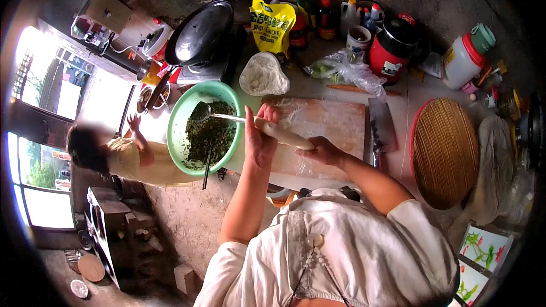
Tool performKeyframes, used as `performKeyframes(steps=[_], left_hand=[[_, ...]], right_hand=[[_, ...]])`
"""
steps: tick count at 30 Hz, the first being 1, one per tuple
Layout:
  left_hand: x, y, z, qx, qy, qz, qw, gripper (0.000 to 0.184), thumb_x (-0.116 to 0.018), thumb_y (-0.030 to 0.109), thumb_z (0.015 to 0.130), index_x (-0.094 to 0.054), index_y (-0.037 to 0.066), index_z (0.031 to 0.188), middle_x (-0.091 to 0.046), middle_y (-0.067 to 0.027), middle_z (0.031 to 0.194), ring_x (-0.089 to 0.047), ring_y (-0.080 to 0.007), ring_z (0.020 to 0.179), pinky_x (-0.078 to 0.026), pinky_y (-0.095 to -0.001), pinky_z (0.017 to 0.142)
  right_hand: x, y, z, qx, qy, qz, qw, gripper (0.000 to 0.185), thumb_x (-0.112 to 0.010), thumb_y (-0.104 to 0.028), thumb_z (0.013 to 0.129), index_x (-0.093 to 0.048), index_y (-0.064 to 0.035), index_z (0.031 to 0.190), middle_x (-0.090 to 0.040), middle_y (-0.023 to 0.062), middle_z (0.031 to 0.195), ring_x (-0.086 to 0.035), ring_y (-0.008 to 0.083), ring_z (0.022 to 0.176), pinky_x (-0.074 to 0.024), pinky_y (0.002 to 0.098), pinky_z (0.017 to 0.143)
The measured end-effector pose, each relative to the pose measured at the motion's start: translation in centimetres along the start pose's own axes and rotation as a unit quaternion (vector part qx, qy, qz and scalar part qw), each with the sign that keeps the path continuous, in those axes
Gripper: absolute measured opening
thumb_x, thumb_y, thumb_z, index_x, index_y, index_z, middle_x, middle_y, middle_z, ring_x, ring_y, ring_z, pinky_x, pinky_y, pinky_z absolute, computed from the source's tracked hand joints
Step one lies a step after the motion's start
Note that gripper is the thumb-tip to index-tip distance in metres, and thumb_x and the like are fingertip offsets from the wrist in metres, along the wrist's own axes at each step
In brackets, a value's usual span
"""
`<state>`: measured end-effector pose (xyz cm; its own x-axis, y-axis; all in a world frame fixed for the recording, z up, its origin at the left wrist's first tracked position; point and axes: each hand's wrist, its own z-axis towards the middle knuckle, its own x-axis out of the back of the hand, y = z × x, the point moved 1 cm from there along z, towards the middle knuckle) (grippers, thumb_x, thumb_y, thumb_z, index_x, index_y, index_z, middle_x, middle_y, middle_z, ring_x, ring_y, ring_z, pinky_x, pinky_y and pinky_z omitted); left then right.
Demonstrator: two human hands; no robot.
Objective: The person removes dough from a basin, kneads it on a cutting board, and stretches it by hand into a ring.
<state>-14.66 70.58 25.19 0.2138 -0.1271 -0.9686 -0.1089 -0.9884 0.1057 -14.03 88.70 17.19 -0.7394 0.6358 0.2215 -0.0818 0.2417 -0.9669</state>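
Note:
A long pale roll of dough (pixel 287 136) stretches between my two hands above a floured wooden board (pixel 335 119). My right hand (pixel 323 152) is wrapped round the right end of the dough. The left end rests against my left hand (pixel 261 136), whose fingers are spread. Left of my left hand is a green bowl (pixel 175 133) of chopped dark green filling (pixel 210 139). A ladle (pixel 202 112) lies in it, its handle reaching to my left hand, and dark chopsticks (pixel 207 165) lean at the rim.
Behind the board stand a bowl of flour (pixel 264 74), a yellow bag (pixel 273 25) and a red pot (pixel 392 51). A cleaver (pixel 381 128) and a round woven tray (pixel 445 153) are at the right. Another person (pixel 128 159) stands at the left near a wok (pixel 202 34).

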Motion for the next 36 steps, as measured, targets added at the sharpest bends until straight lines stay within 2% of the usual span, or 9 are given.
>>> performKeyframes(steps=[3,7,10,13,15,19,26,30,36], left_hand=[[0.2,-0.5,-0.3,-0.100,0.001,0.235,0.967,0.070,-0.035,0.063,0.081,-0.044,0.001,0.113,-0.046,-0.0167,0.119,-0.044,-0.0278,0.110,-0.034,-0.0400,0.095],[0.9,-4.6,-0.9,-0.014,-0.009,0.219,0.976,0.073,-0.025,0.069,0.079,-0.045,0.009,0.115,-0.052,-0.0099,0.109,-0.050,-0.0258,0.101,-0.038,-0.0388,0.089],[-1.0,-5.3,-2.9,0.068,0.071,0.215,0.972,0.071,-0.026,0.071,0.077,-0.053,0.009,0.097,-0.057,-0.0096,0.088,-0.055,-0.0228,0.077,-0.042,-0.0336,0.059],[0.6,-4.5,-2.2,0.071,0.014,0.234,0.970,0.069,-0.027,0.073,0.075,-0.052,0.009,0.069,-0.048,-0.0057,0.057,-0.043,-0.0172,0.046,-0.031,-0.0254,0.040],[0.2,-4.6,-1.8,0.041,0.041,0.215,0.975,0.061,-0.034,0.069,0.077,-0.047,0.011,0.063,-0.035,0.0013,0.047,-0.030,-0.0116,0.036,-0.022,-0.0216,0.034],[-0.9,-4.4,-1.1,0.037,0.039,0.173,0.984,0.044,-0.043,0.058,0.081,-0.047,0.017,0.066,-0.031,0.0043,0.047,-0.027,-0.0113,0.037,-0.021,-0.0245,0.036],[-5.4,-2.7,-1.4,0.000,0.089,0.165,0.982,0.036,-0.049,0.047,0.083,-0.049,0.016,0.066,-0.044,-0.0011,0.058,-0.045,-0.0174,0.055,-0.039,-0.0295,0.060],[-3.0,0.3,0.2,0.092,-0.025,0.170,0.981,0.053,-0.035,0.052,0.087,-0.054,0.008,0.064,-0.049,-0.0053,0.058,-0.050,-0.0193,0.060,-0.041,-0.0354,0.064],[3.0,0.1,0.6,0.114,-0.029,0.216,0.969,0.050,-0.035,0.050,0.087,-0.055,0.005,0.081,-0.048,-0.0034,0.058,-0.050,-0.0211,0.058,-0.040,-0.0365,0.069]], right_hand=[[1.1,-7.7,0.0,0.005,0.031,0.102,0.994,0.044,-0.059,-0.040,0.079,-0.053,0.0010,0.095,-0.054,0.0116,0.081,-0.050,0.0155,0.076,-0.0417,0.0297,0.068],[1.6,-11.6,2.1,0.210,0.193,-0.046,0.957,0.028,-0.047,-0.026,0.086,-0.055,0.0008,0.089,-0.051,0.0158,0.088,-0.048,0.0254,0.086,-0.0381,0.0328,0.078],[2.5,-9.7,2.9,0.218,0.277,-0.325,0.878,0.028,-0.044,-0.025,0.085,-0.054,0.0014,0.090,-0.052,0.0173,0.094,-0.049,0.0315,0.089,-0.0393,0.0379,0.080],[1.6,-7.3,1.6,0.154,0.303,-0.165,0.926,0.029,-0.042,-0.027,0.088,-0.051,-0.0011,0.098,-0.052,0.0152,0.099,-0.050,0.0288,0.091,-0.0395,0.0369,0.082],[-0.6,-6.6,0.4,-0.003,0.147,0.329,0.933,0.034,-0.040,-0.033,0.090,-0.048,-0.0039,0.105,-0.049,0.0118,0.103,-0.050,0.0220,0.092,-0.0391,0.0346,0.083],[-1.4,-6.9,-1.3,-0.085,0.049,0.177,0.979,0.045,-0.057,-0.041,0.079,-0.051,-0.0035,0.104,-0.061,0.0072,0.076,-0.057,0.0189,0.073,-0.0445,0.0322,0.070],[-1.3,1.9,-2.4,-0.012,-0.113,0.031,0.993,0.033,-0.063,-0.037,0.075,-0.060,-0.0047,0.085,-0.062,0.0065,0.075,-0.057,0.0150,0.072,-0.0443,0.0304,0.070],[2.2,2.1,-2.4,-0.118,0.063,-0.128,0.983,0.024,-0.069,-0.020,0.068,-0.060,-0.0055,0.084,-0.060,0.0104,0.071,-0.059,0.0220,0.068,-0.0458,0.0329,0.065],[6.6,0.7,-1.8,0.096,0.211,-0.394,0.890,0.034,-0.070,-0.016,0.062,-0.058,-0.0091,0.093,-0.058,0.0077,0.078,-0.057,0.0272,0.082,-0.0411,0.0387,0.080]])
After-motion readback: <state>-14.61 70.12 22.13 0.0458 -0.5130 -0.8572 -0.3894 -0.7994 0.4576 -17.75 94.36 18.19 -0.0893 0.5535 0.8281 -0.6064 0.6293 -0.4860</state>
